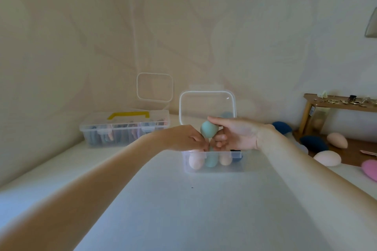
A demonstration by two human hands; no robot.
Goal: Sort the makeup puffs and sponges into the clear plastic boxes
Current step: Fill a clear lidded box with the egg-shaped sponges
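Above an open, small clear plastic box [212, 166] near the middle of the white table [183, 210], the right hand [236, 136] pinches a teal egg-shaped makeup sponge [209, 129], its long axis roughly upright, narrow end down. The left hand [183, 138] meets it from the left, fingertips curled at the sponge's lower end; whether they grip is unclear. Pink, teal and beige sponges stand upright inside.

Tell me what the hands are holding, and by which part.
The right hand pinches a teal sponge by its upper end, thumb on top, above the open box. The left hand has its fingertips at the sponge's lower tip; whether it grips cannot be told.
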